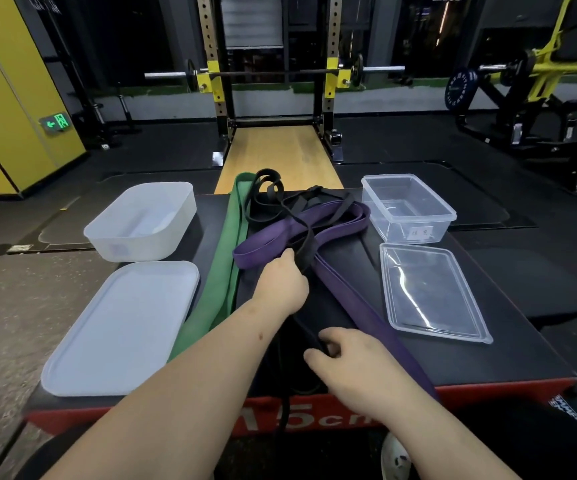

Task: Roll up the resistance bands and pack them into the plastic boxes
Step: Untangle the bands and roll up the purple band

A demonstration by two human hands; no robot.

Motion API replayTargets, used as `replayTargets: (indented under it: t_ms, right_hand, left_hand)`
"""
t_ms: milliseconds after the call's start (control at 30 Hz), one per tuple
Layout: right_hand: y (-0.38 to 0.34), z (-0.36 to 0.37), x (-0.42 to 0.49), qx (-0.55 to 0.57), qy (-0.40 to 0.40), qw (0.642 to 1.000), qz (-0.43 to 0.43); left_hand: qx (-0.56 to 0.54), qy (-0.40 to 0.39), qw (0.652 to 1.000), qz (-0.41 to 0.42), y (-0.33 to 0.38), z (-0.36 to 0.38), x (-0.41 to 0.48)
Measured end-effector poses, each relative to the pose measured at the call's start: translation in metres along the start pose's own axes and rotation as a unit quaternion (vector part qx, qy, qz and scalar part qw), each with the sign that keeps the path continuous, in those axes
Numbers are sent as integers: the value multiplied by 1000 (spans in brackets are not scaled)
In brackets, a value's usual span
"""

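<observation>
I'm gripping the black band with my left hand at the centre of the platform, my right hand pinching the same band at 6 o'clock; frosted box sitting at 10, clear box at 2.

Clear box and clear lid: glossy transparent plastic. Frosted box and frosted lid: matt translucent plastic. Green band, purple band, black band: matt, smooth. Desk: black, faint sheen. Platform: smooth wood.

bands between boxes, on platform
</observation>
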State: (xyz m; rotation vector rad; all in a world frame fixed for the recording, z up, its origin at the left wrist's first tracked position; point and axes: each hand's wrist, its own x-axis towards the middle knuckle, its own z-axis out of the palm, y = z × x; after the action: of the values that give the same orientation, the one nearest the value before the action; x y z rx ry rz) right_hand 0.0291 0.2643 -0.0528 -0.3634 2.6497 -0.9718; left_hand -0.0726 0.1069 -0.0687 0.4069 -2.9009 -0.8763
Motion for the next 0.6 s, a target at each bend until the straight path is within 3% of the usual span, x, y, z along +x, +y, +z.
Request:
replayTargets:
  t_ms: [100,300,433,600]
  right_hand:
    - [7,1,-2,-55,-15,998,-12]
    - [32,-28,-7,-166,197,966,6]
    - [45,-39,-5,-247,121,958,78]
    - [44,-48,-1,-144,69,983,92]
  left_hand:
    - [38,-4,999,22,-2,8,-11]
    - [87,10,992,85,-11,11,-34]
    - [150,35,975,159,-16,11,-42]
    - [119,65,969,206,-14,7,-48]
